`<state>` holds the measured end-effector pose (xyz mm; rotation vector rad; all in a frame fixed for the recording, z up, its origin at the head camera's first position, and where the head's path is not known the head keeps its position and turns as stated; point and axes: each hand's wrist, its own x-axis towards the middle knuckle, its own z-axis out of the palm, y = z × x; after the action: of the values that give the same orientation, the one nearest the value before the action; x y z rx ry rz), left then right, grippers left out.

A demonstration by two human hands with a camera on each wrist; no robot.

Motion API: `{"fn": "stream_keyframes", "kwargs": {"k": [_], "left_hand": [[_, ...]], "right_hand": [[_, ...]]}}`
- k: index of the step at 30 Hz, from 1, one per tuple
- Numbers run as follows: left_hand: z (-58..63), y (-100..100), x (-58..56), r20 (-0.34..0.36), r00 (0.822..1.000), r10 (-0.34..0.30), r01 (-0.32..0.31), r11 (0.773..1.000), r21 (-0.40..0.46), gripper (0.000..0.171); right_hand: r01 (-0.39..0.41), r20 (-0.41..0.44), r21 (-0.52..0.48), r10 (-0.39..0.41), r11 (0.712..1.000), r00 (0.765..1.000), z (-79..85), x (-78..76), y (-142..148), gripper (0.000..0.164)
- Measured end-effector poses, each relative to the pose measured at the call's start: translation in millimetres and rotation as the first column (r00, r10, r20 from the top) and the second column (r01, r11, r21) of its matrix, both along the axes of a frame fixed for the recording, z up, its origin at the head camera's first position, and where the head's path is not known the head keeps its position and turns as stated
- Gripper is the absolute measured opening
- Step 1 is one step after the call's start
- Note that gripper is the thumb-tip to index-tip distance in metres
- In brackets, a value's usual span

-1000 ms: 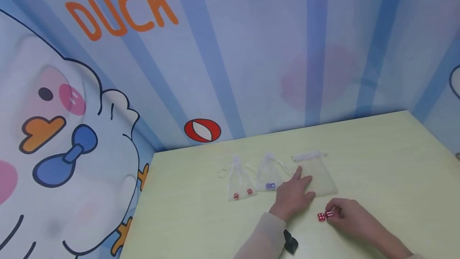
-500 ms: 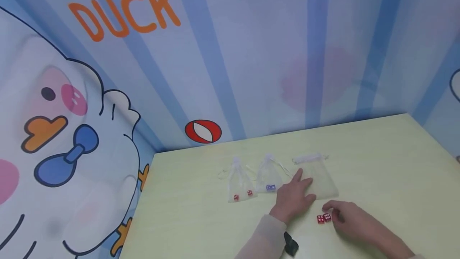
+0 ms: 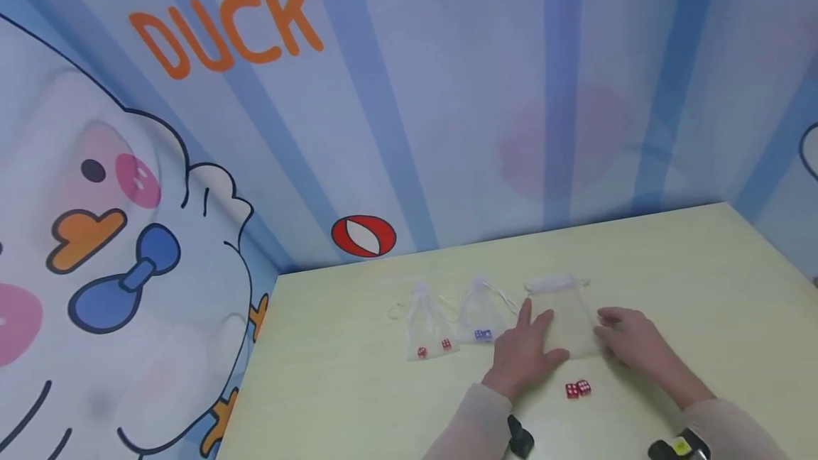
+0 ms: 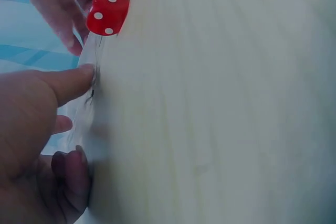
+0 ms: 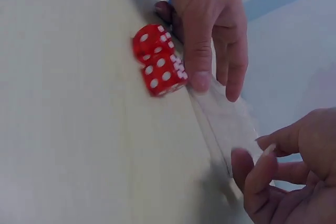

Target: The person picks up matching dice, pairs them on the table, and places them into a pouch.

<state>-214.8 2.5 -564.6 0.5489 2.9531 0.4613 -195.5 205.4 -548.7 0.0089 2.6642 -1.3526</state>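
Note:
A sheer white drawstring pouch lies flat on the table between my two hands. My left hand rests on its left side with the fingers spread, the thumb touching its lower edge. Beside the pouch's right edge is my right hand, fingers loosely bent with nothing visible between them; whether it touches the mesh I cannot tell. Just below the pouch, two red dice with white dots, a left die and a right die, sit against each other. The right wrist view shows both dice close to the left thumb.
Left of my hands lie two more sheer pouches: a far-left pouch with two red dice inside, and a middle pouch with blue dice. The pale table meets a printed cloth backdrop at the back and left.
My right hand has let go of the right red die and moved up and right to the pouch's right edge. The dice stay together on the table. My left hand has barely moved.

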Motion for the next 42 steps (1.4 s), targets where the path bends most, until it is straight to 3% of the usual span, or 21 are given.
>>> {"fn": "stream_keyframes", "kwargs": {"k": [4,8,12,15,16,18,22,23,25,27,29,32,35,38,42], "left_hand": [[-2.0,-2.6,2.5,0.030,0.999,0.011,-0.012,0.999,0.039,0.063],[-2.6,-5.2,3.8,0.042,0.999,-0.006,0.001,0.994,0.106,0.057],[-2.3,-6.5,3.4,-0.024,0.999,-0.042,0.046,0.979,0.199,0.048],[-1.2,-5.3,2.4,-0.091,0.995,-0.045,0.072,0.946,0.317,0.039],[-0.3,-4.6,2.2,-0.103,0.994,-0.033,0.069,0.925,0.373,0.037],[2.2,-3.2,2.2,-0.092,0.996,0.002,0.045,0.858,0.512,0.034],[9.7,-2.0,3.4,-0.033,0.995,0.091,-0.037,0.668,0.743,0.033],[11.8,-2.5,3.6,-0.030,0.994,0.104,-0.043,0.631,0.775,0.034],[16.4,-4.5,3.9,-0.052,0.992,0.118,-0.028,0.594,0.804,0.040],[20.6,-7.4,3.4,-0.111,0.987,0.114,0.019,0.608,0.794,0.047],[24.4,-11.5,2.6,-0.196,0.976,0.091,0.089,0.655,0.750,0.051],[29.2,-17.5,1.1,-0.330,0.943,0.039,0.199,0.730,0.654,0.046],[33.9,-21.5,0.3,-0.423,0.906,-0.026,0.288,0.769,0.571,0.028],[38.4,-23.2,-0.2,-0.436,0.896,-0.087,0.344,0.756,0.557,0.014],[45.6,-23.4,1.7,-0.410,0.900,-0.148,0.381,0.724,0.575,0.010]], "right_hand": [[0.025,0.074,-0.119,-0.016,0.993,0.997,-2.1,-7.9,-5.7,0.053],[0.052,0.123,-0.172,-0.031,0.984,0.992,-5.2,-10.7,-8.2,0.051],[0.075,0.097,-0.194,-0.057,0.978,0.994,-4.3,-12.0,-6.9,0.043],[0.084,0.039,-0.214,-0.077,0.973,0.996,0.7,-10.2,-5.7,0.037],[0.080,0.017,-0.221,-0.078,0.972,0.997,2.5,-9.3,-5.7,0.034],[0.075,-0.015,-0.221,-0.080,0.972,0.997,5.4,-7.2,-6.1,0.030],[0.062,-0.078,-0.236,-0.082,0.970,0.994,10.2,-3.1,-6.9,0.022],[0.059,-0.093,-0.244,-0.084,0.968,0.992,11.0,-2.2,-6.9,0.021],[0.054,-0.126,-0.255,-0.089,0.966,0.988,12.7,-0.6,-6.6,0.018],[0.047,-0.159,-0.267,-0.092,0.963,0.983,13.9,0.4,-5.9,0.015],[0.043,-0.182,-0.268,-0.095,0.962,0.979,15.3,1.2,-5.6,0.014],[0.037,-0.200,-0.272,-0.094,0.962,0.975,17.2,2.6,-6.0,0.012],[0.030,-0.201,-0.273,-0.087,0.962,0.976,18.3,4.9,-7.7,0.011],[0.018,-0.193,-0.266,-0.072,0.964,0.979,19.1,8.6,-10.0,0.012],[-0.008,-0.202,-0.262,-0.047,0.965,0.978,23.1,13.4,-12.3,0.017]]}}
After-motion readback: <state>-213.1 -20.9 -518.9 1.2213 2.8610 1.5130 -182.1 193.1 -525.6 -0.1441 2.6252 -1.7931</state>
